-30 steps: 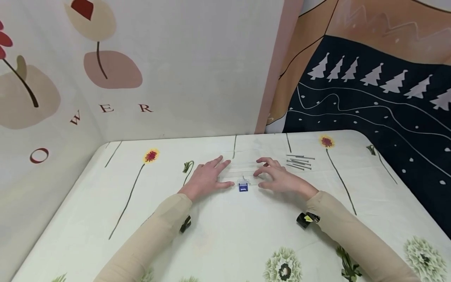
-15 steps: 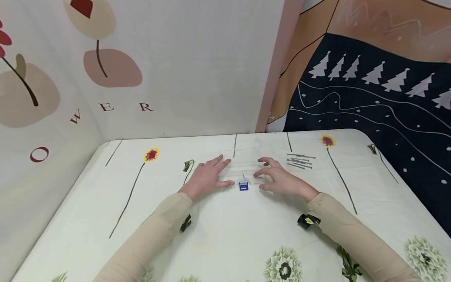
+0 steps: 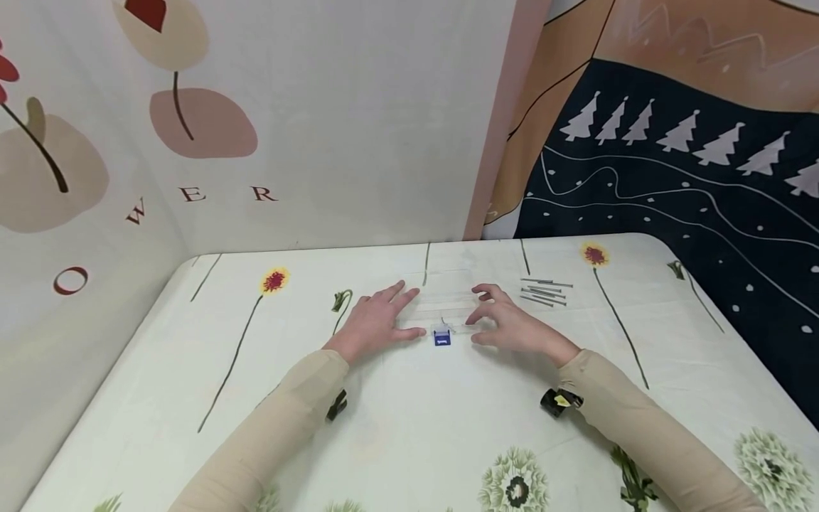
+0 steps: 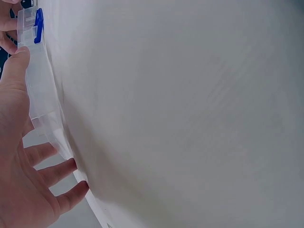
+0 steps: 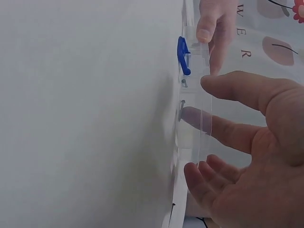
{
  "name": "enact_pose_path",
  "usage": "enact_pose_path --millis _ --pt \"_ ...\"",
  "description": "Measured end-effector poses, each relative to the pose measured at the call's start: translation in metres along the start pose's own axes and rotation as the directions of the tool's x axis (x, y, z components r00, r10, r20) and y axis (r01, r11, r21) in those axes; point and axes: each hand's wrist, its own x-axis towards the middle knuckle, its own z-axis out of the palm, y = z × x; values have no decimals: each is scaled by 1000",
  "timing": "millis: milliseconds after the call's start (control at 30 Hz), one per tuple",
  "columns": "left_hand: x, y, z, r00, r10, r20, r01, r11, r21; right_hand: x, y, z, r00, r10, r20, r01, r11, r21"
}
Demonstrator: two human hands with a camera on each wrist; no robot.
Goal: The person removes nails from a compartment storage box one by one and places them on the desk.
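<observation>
A clear plastic box [image 3: 438,302] with a blue latch [image 3: 442,338] on its front lies between my hands. My left hand [image 3: 377,323] rests at its left end, fingers spread; in the left wrist view, the thumb [image 4: 18,64] touches the front rim. My right hand [image 3: 512,326] is at the right end. In the right wrist view, its index finger [image 5: 197,118] shows through the clear wall, with the tip at a small nail [image 5: 182,109] inside. The right thumb [image 5: 218,88] lies near the rim, apart from the index finger. The other right fingers bend loosely.
Several loose nails [image 3: 544,291] lie on the table just right of the box, beyond my right hand. A flower-printed white cloth [image 3: 409,427] covers the table. A printed curtain [image 3: 358,142] hangs behind it.
My right hand's fingertips have shifted slightly to the right over the box. The left hand, box and loose nails keep their places.
</observation>
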Motion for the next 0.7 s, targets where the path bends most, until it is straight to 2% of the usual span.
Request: enact_pose_path --millis 467,700 --pt "0 0 1 1000 3 -2 -3 1000 -3 3 4 6 997 -70 23 71 997 -40" --pt "1 0 0 1000 -1 -2 1 1000 1 5 8 4 997 -77 24 79 996 -51"
